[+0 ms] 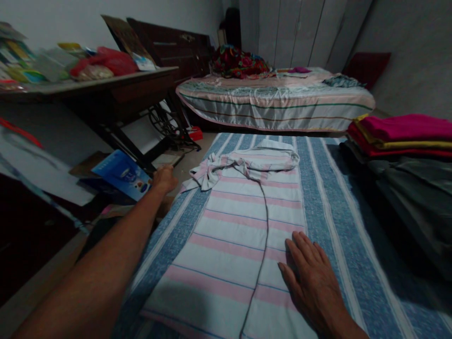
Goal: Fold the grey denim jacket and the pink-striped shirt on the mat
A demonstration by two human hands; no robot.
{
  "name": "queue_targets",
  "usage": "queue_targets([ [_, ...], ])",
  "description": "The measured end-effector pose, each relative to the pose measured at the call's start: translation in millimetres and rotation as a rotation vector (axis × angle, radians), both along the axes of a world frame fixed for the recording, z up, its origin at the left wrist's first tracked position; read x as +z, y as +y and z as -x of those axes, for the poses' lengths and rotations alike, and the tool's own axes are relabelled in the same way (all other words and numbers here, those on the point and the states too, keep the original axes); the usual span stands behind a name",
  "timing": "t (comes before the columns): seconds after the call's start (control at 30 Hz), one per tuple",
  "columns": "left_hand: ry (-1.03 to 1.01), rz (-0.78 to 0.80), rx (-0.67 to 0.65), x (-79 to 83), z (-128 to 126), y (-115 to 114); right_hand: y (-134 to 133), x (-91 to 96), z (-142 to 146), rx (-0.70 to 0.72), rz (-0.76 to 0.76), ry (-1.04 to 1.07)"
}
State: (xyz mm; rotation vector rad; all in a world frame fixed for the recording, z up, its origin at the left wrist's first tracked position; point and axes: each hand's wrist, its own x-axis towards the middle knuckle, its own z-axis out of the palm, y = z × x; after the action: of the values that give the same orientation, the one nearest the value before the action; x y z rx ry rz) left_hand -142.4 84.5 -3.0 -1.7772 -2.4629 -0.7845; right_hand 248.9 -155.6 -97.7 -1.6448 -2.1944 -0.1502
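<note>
A white garment (243, 226) with pink bands and thin blue lines lies spread lengthwise before me. Its far end is bunched, with a collar-like fold (275, 145) and a crumpled piece (208, 172) at the left. Down its middle runs a thin dark cord (265, 230). My right hand (312, 273) rests flat on the garment's right edge, fingers apart and holding nothing. My left hand (165, 180) is stretched out past the left edge of the blue striped bedding (319, 188), beside a blue printed package (123, 174). Its fingers are mostly hidden.
Folded clothes (406, 136) are stacked at the right, magenta on top. A bed (275, 106) with a shiny striped cover stands beyond. On the left, a sewing-machine table (155, 77) holds a red bag (109, 61) and other items.
</note>
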Motion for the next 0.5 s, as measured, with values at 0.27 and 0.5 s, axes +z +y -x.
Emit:
queue_targets([
  [0.27,0.271,0.132,-0.146,-10.8,-29,-24,1,6.3,3,-0.023,0.056,0.019],
  [0.5,0.378,0.106,-0.206,-6.2,-49,-43,2,3.2,2,-0.018,0.065,0.034],
])
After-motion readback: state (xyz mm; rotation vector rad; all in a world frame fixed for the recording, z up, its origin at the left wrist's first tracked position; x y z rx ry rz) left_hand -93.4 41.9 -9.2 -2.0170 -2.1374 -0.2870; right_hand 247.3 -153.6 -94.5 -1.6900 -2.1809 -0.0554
